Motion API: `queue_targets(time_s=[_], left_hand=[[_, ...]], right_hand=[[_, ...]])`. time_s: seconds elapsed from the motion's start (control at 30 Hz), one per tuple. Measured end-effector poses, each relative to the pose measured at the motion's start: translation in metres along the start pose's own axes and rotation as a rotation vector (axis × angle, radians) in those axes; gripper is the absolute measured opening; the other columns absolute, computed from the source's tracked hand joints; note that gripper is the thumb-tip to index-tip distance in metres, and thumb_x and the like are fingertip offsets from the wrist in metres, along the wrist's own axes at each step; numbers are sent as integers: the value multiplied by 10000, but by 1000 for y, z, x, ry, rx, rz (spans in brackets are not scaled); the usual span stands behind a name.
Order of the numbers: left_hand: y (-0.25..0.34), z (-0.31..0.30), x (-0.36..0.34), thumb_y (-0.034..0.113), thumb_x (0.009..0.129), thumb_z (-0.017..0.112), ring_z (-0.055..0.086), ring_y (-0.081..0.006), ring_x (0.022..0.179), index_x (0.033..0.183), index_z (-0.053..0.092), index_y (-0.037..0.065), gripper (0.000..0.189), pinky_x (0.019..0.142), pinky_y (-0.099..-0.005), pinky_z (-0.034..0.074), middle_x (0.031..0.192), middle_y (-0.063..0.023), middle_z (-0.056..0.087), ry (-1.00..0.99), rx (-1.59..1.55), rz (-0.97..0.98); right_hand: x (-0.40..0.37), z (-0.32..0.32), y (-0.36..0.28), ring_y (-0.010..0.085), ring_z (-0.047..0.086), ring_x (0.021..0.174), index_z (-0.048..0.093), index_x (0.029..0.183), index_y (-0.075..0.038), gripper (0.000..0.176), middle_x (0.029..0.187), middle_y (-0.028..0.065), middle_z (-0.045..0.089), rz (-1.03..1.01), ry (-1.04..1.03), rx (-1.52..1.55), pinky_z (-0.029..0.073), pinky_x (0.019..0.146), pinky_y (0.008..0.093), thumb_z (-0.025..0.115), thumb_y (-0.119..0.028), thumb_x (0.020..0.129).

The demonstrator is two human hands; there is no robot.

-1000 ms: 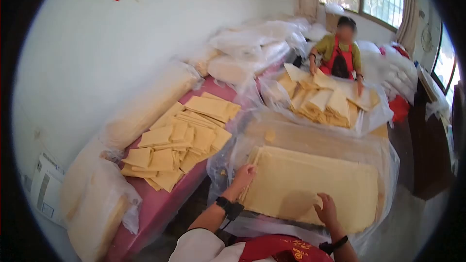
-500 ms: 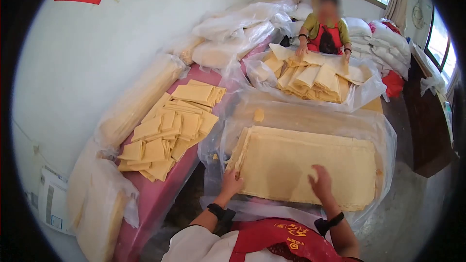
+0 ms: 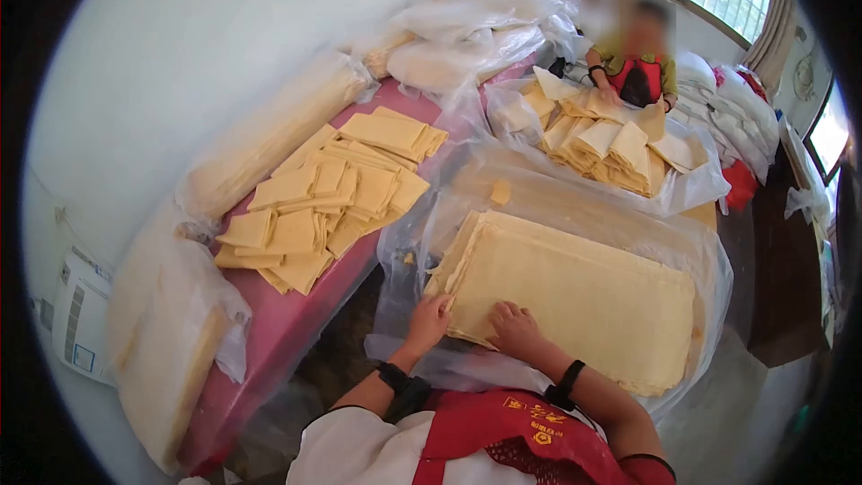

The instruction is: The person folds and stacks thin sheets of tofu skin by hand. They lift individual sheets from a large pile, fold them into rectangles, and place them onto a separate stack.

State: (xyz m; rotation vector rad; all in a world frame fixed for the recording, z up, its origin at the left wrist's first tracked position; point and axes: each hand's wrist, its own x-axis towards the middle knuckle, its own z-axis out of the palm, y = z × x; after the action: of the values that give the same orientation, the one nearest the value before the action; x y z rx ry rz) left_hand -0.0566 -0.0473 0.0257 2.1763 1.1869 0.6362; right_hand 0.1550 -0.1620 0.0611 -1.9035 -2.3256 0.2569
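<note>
A wide stack of thin pale-yellow sheets, which look like tofu skin (image 3: pixel 584 292), lies on clear plastic in front of me. My left hand (image 3: pixel 429 323) is closed at the stack's near left corner, thumb and fingers pinching the sheet edges there. Palm down, my right hand (image 3: pixel 521 330) rests on the top sheet near the front left, its fingers slightly bent and lying on the surface. Along the left side, some sheet edges stick out unevenly under the top one.
Folded sheets (image 3: pixel 323 202) are piled on a pink surface (image 3: pixel 301 323) to the left, beside long plastic-wrapped bundles (image 3: pixel 269 139). Across from me, a person in a red apron (image 3: pixel 639 81) handles folded sheets (image 3: pixel 602 148) in plastic. White sacks (image 3: pixel 727 108) stand behind.
My right hand has come down from above the stack and moved left onto the top sheet. My left hand stays at the left edge. The view has tilted and shifted.
</note>
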Motion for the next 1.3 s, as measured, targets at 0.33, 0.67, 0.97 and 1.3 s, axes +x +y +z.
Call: queue_targets(time_s=[0.33,0.67,0.97,1.3], left_hand=[[-30,9,-8,151,826,671,590,-137,833,1098,598,4,318,710,-278,493,957,-52,611,-206,-741,-559],[-3,-11,3,75,817,670,567,-109,857,1161,555,16,367,755,-242,468,985,-18,595,-324,-1010,-349],[32,-27,8,182,802,680,585,-204,837,1010,550,7,302,737,-322,467,925,-115,613,232,-45,126],[36,13,11,302,774,725,625,-285,750,908,531,-19,398,662,-371,484,817,-151,615,-27,-316,-88]], right_hand=[[42,6,-43,378,442,1233,524,1170,42,634,1269,267,466,0,-37,-270,460,873,500,667,-432,772],[40,7,-18,276,594,1048,622,1062,-20,305,1222,162,574,37,-32,59,486,831,370,607,-239,850],[29,7,19,145,587,692,641,856,20,212,685,53,613,461,50,1146,483,669,309,606,-188,876],[42,16,10,155,631,703,652,850,5,149,761,91,668,387,37,1083,510,661,309,644,-144,836]])
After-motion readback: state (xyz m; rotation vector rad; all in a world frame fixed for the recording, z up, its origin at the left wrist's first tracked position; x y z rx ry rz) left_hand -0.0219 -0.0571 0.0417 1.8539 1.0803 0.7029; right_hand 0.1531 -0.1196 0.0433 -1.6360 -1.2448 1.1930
